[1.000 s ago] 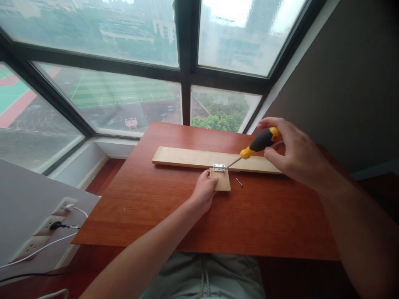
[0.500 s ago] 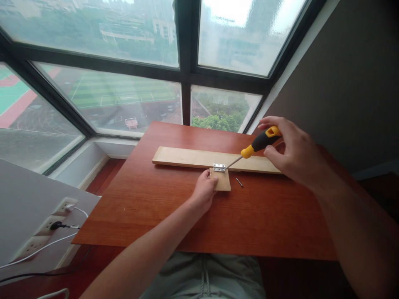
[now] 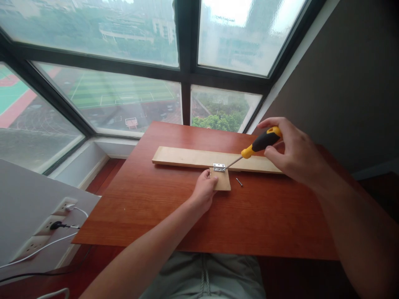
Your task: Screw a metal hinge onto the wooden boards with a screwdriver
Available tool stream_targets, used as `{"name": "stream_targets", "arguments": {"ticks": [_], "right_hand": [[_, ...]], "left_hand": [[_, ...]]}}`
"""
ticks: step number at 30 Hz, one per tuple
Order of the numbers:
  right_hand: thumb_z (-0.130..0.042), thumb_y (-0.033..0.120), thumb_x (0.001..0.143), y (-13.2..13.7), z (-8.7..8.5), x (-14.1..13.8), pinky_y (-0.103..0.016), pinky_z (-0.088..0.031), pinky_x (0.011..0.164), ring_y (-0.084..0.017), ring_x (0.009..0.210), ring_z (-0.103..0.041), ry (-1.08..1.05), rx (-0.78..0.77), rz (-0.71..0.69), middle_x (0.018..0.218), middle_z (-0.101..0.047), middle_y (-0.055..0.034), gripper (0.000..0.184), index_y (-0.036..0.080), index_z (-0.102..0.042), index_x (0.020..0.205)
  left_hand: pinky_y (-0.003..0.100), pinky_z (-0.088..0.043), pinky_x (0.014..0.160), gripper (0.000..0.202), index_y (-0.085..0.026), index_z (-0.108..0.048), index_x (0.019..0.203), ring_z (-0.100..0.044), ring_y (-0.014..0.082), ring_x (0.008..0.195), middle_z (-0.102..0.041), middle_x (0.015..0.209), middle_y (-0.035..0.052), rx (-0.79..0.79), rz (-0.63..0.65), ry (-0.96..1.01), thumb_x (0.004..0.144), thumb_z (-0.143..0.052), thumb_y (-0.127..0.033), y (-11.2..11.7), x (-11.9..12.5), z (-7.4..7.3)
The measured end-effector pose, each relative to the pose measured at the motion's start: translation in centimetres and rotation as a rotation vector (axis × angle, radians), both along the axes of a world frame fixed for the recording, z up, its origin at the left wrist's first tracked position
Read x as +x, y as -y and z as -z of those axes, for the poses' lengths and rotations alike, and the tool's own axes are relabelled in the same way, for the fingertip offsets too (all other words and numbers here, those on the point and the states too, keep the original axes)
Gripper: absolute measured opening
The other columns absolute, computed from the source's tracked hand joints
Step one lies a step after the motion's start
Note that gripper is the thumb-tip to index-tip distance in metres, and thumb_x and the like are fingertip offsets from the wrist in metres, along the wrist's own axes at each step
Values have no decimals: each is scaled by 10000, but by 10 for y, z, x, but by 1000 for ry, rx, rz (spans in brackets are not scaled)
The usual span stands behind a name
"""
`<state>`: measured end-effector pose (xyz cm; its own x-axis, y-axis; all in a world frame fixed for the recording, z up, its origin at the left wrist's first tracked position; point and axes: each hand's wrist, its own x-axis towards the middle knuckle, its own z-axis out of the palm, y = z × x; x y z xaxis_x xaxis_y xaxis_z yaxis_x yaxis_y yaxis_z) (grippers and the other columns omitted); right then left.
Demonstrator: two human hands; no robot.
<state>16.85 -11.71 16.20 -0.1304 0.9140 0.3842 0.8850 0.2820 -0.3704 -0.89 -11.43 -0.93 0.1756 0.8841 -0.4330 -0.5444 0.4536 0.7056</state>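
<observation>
My left hand (image 3: 205,191) grips the left edge of a small square wooden piece (image 3: 222,183), thumb on top. A silver hinge (image 3: 219,167) lies across the seam between that piece and a long pale wooden board (image 3: 183,157). My right hand (image 3: 293,151) holds a yellow and black screwdriver (image 3: 263,141) by its handle, the index finger stretched over the top. The shaft slants down to the left, and its tip meets the right side of the hinge. Whether a screw sits under the tip is too small to tell. A loose screw (image 3: 239,182) lies right of the small piece.
The reddish-brown table (image 3: 149,211) has its near edge by my lap. Large windows with a dark frame (image 3: 185,77) stand behind it. At the left, a wall carries sockets (image 3: 50,224) with plugged-in cables. A grey wall (image 3: 339,83) rises on the right.
My right hand's fingers have shifted very slightly on the screwdriver handle. The left hand, the wooden pieces, the hinge and the loose screw look the same.
</observation>
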Motion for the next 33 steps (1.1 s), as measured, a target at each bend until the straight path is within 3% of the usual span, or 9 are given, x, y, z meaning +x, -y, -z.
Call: {"name": "stream_targets", "arguments": {"ticks": [3,8,14,18,20,26,33], "right_hand": [[-571,314,818,-1,0,0,-401,-526,718,-234,780,-658,19,20,0,1179,-645,-91,387,251,-561,1200],[-549,341,853,-4,-1,-2,-420,-507,749,-260,821,-645,66,65,45,1029,-695,-73,263,258,-613,1094],[-580,243,765,-1,-2,-1,-398,-520,760,-261,928,-630,31,27,-63,1220,-633,-91,487,246,-526,1249],[-565,346,836,-3,-2,-3,-432,-511,751,-274,865,-641,64,63,23,1080,-678,-84,351,262,-581,1176],[-539,327,850,-4,-2,-3,-444,-506,766,-282,868,-644,64,67,31,1041,-685,-83,308,267,-592,1147],[-563,202,744,-2,-3,0,-393,-518,765,-267,975,-624,62,50,-51,1231,-634,-91,521,243,-520,1261],[-566,337,841,-7,2,1,-421,-515,784,-273,911,-660,57,109,26,1043,-696,-70,303,252,-603,1129]], "left_hand": [[258,-536,693,319,-154,-598,960,-632,150,736,-683,907,71,-1,-7,-2,658,-645,-64,0,0,0],[255,-534,683,326,-158,-599,972,-634,154,754,-682,928,75,4,3,-2,660,-639,-70,0,0,2],[244,-533,658,299,-158,-589,969,-624,147,730,-675,893,66,1,5,-12,684,-613,-68,0,0,1],[243,-537,664,303,-152,-587,982,-632,150,741,-681,907,78,-1,5,-19,693,-609,-63,0,0,0],[250,-542,672,307,-153,-588,981,-639,157,764,-681,934,81,-4,-1,-16,689,-611,-61,0,1,1],[260,-544,675,327,-152,-584,996,-644,168,785,-681,970,93,-6,-7,-16,685,-606,-56,0,2,2],[250,-538,680,312,-147,-577,972,-641,155,749,-678,918,76,-16,-13,-19,680,-590,-39,-1,2,-1]]}}
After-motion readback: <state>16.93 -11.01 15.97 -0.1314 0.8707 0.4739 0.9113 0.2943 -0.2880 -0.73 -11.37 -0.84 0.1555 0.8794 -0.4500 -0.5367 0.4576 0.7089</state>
